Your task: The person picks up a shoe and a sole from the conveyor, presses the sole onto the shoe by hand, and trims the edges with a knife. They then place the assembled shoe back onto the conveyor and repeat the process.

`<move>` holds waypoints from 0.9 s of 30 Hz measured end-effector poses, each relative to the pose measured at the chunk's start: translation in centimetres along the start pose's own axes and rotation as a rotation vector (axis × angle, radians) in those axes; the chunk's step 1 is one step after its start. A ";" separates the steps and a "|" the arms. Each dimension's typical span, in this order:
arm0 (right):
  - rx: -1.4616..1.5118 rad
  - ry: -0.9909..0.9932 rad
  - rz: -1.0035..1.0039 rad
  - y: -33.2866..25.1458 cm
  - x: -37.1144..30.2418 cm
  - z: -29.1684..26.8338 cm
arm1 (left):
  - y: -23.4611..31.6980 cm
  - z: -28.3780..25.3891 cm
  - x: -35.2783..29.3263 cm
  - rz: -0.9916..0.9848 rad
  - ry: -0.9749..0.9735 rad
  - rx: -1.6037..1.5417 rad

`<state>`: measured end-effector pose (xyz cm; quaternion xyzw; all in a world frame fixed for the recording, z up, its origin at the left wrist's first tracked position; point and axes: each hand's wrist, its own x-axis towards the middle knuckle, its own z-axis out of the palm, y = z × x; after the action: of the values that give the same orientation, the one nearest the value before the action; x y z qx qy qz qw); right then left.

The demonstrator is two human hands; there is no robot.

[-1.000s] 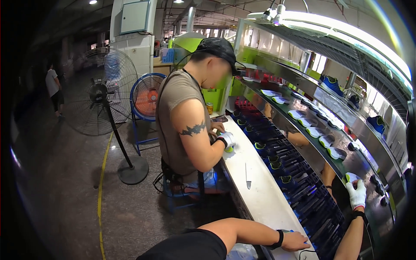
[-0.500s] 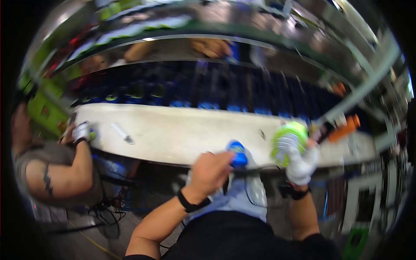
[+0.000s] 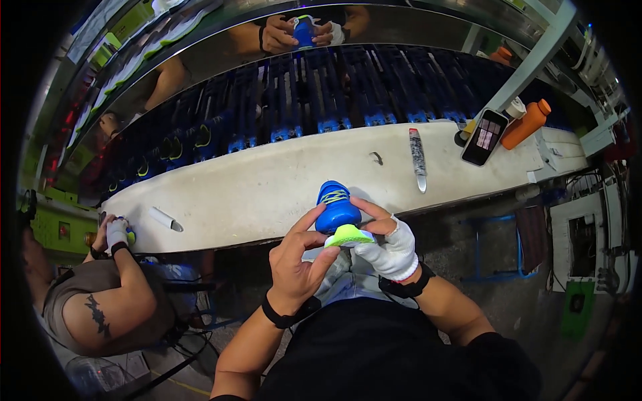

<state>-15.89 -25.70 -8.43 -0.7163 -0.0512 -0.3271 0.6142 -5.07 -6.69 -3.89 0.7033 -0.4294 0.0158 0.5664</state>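
Observation:
Close to the table's front edge, my two hands hold a blue shoe upper [image 3: 336, 215] with yellow laces and a bright green and white shoe sole [image 3: 349, 235]. The sole lies against the near end of the upper. My left hand [image 3: 294, 257] is bare, its fingers along the upper's left side and its thumb at the sole. My right hand [image 3: 391, 250], in a white glove with bare fingertips, grips the sole, and its forefinger touches the upper's right side. Whether sole and upper are joined I cannot tell.
On the white table [image 3: 247, 200] lie a knife with a wrapped handle [image 3: 417, 157], a phone [image 3: 485, 137], an orange bottle [image 3: 526, 123] and a white tube-like piece [image 3: 164, 218]. Behind runs a dark conveyor rack [image 3: 304, 100] carrying blue shoes. A co-worker [image 3: 110, 307] sits at left.
My right hand has brought the sole from the right over to the blue upper. My left hand has shifted slightly, and both hands now meet around the two parts. The view has turned.

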 end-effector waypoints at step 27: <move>-0.071 -0.049 0.010 0.9 2.0 1.4 | -2.3 -2.6 -0.7 0.015 -0.005 0.008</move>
<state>-13.28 -25.34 -8.18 -0.7457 -0.0508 -0.3079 0.5887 -2.92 -4.19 -5.13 0.7025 -0.4357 0.0202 0.5623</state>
